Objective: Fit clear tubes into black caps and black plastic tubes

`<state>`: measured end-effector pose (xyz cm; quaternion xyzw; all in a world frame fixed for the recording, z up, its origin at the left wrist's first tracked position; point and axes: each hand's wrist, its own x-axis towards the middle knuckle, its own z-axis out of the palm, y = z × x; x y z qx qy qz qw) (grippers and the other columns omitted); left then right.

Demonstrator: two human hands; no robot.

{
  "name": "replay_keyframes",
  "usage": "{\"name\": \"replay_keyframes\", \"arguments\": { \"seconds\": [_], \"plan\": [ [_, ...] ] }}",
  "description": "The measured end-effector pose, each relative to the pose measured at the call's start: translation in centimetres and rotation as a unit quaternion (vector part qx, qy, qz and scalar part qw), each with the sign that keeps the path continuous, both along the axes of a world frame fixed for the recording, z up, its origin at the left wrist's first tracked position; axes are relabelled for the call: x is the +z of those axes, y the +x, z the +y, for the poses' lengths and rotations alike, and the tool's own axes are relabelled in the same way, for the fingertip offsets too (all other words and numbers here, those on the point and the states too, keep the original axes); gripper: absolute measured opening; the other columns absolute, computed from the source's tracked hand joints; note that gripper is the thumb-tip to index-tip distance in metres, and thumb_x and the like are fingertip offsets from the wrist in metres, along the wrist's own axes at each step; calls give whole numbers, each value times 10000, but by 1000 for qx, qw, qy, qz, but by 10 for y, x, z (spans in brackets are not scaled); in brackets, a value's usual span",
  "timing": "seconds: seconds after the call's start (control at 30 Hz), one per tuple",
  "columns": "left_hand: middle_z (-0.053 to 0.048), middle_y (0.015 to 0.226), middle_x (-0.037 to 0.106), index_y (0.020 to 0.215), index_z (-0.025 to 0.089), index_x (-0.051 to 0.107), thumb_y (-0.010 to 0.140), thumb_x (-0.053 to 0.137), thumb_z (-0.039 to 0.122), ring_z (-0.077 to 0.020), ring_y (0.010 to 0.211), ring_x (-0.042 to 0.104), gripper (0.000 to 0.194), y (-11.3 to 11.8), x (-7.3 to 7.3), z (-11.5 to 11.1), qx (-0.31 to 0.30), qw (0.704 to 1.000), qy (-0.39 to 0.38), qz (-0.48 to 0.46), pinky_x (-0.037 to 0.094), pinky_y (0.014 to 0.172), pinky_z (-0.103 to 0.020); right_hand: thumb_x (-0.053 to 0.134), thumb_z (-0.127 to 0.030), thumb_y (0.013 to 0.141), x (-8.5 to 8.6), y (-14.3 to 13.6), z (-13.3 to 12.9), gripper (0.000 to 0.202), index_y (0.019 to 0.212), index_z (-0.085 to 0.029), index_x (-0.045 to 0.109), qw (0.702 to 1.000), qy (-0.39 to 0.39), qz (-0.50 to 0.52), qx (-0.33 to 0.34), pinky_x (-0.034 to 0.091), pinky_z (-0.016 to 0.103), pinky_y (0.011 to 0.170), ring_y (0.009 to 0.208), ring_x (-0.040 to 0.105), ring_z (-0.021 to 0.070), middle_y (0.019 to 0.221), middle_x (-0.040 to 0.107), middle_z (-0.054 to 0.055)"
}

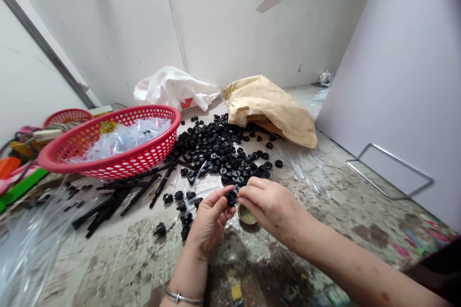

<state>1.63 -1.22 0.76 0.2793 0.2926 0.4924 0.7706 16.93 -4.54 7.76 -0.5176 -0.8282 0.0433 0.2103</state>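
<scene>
Between the thumb and fingers of my left hand (211,218) is a small round black plastic cap (231,197), its hollow side turned toward me. My right hand (272,206) is pinched closed at the cap's right edge; whatever its fingertips hold is hidden. Just below the fingers a small round dish (248,217) stands on the table, partly covered by my right hand. Beyond both hands spreads a large heap of similar black caps (212,146). Several more black pieces (185,218) lie in a loose line left of my left hand.
A red perforated basket (133,165) of see-through plastic pieces stands at the left, with black rods (108,208) before it. Behind the heap lie a brown paper sack (270,105) and a white bag (173,87). A white panel (396,81) with a metal wire frame (391,172) borders the right.
</scene>
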Motion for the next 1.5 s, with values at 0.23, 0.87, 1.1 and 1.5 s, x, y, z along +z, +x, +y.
{"name": "replay_keyframes", "arguments": {
  "seconds": [0.23, 0.87, 1.1, 1.5],
  "plan": [
    [-54, 770, 699, 853, 153, 740, 496, 855, 254, -71, 579, 582, 388, 0, -1, 0, 2, 1000, 4, 12, 474, 587, -163, 449, -186, 872, -5, -4, 0, 198, 778, -150, 620, 998, -21, 41, -30, 368, 243, 583, 646, 508, 118, 753, 546, 23],
    [-64, 865, 704, 867, 160, 731, 526, 840, 249, -80, 605, 583, 369, -9, -7, 8, 59, 997, 34, 29, 470, 571, -165, 477, -181, 845, -17, -20, 22, 204, 687, -162, 606, 990, -21, 142, -2, 370, 230, 620, 675, 500, 118, 690, 534, 10],
    [-44, 779, 672, 881, 152, 646, 697, 685, 469, -59, 581, 576, 369, -8, -6, 15, 127, 991, 1, 37, 466, 562, -141, 401, -161, 888, -10, -31, 54, 245, 897, -140, 645, 973, -63, 222, -30, 424, 239, 739, 810, 559, 131, 858, 626, 61],
    [-74, 614, 652, 763, 91, 630, 626, 748, 306, -77, 394, 516, 280, -7, -10, 10, -47, 987, -6, 156, 213, 322, -143, 364, -182, 912, -43, -61, 106, 355, 1207, -174, 561, 981, -151, 114, -40, 438, 192, 822, 986, 591, 123, 1125, 641, 57]
  ]
}}
